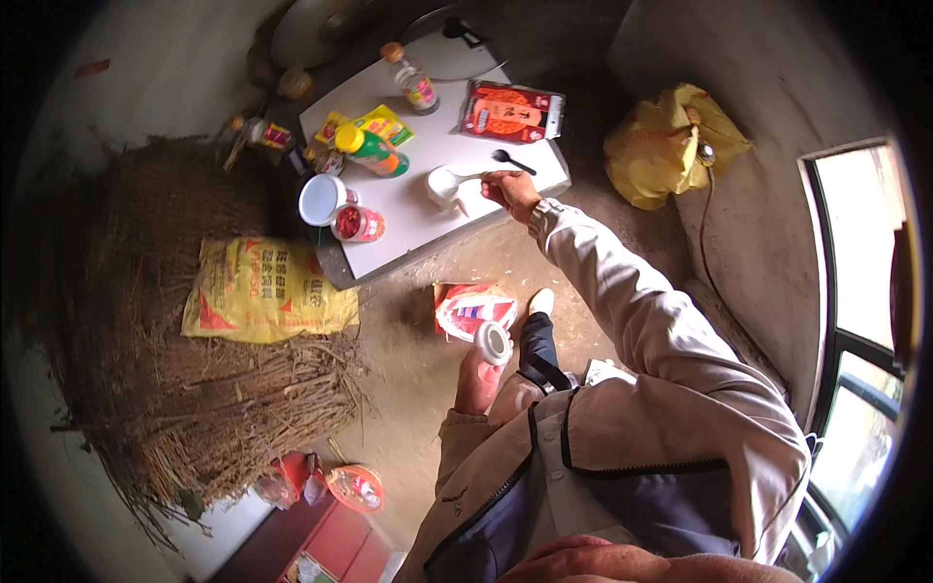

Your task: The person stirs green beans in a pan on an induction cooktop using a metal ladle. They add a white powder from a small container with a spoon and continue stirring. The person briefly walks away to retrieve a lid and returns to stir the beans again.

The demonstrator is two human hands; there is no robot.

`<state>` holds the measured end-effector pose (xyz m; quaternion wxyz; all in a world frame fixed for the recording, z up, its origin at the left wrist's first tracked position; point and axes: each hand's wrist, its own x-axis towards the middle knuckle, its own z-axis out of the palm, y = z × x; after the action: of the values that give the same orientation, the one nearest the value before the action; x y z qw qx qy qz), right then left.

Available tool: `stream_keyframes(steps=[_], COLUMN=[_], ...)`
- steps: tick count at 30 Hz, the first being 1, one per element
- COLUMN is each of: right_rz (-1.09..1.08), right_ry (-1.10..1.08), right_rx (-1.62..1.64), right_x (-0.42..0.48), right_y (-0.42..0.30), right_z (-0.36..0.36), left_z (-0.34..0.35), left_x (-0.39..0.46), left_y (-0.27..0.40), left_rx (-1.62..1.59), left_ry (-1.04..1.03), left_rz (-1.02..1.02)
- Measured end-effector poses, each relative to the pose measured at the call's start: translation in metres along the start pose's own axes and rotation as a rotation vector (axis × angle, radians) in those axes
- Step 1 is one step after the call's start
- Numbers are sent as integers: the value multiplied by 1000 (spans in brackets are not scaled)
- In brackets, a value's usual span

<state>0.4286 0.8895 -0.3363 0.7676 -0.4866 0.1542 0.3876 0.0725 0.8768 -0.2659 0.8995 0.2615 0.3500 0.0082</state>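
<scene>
My right hand [512, 194] reaches over the near right part of the white tabletop [444, 251], fingers closed on the thin handle of a white spoon. The spoon's bowl lies at a small white container [442, 185]; whether it is inside or above cannot be told. Just beyond my right hand lies a black spoon [513, 162]. Lower down, in front of my body, my left hand [479, 379] holds a round white lid [493, 343] with its hollow side up. A jar with red contents [358, 223] and a tub with a pale lid [321, 199] stand at the table's left.
On the table are a green bottle with a yellow cap [372, 151], a clear bottle [412, 81], a red packet [512, 111] and a glass pan lid [452, 51]. A red carton [477, 310] sits on the floor. Brushwood [240, 408] lies left; a yellow sack [656, 149] stands right.
</scene>
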Motion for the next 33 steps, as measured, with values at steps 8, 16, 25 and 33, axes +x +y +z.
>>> stream_keyframes(steps=[8,16,25,33], right_rz=[-167,-559,-1175,-1059], right_ry=[-65,450,1277,1744], right_rx=[96,388,412,89], right_x=[-128,-417,-778,-861], right_y=[-58,-81,-30,-3], right_z=[-105,-315,-505,-636], left_z=[47,143,258,270], left_x=[50,84,30,-40], left_y=[4,-52,-213,-306], left_rx=[-4,310,560,657], left_ry=[-268,-514,-797,-850], left_rz=[-144,-495,-849,-966])
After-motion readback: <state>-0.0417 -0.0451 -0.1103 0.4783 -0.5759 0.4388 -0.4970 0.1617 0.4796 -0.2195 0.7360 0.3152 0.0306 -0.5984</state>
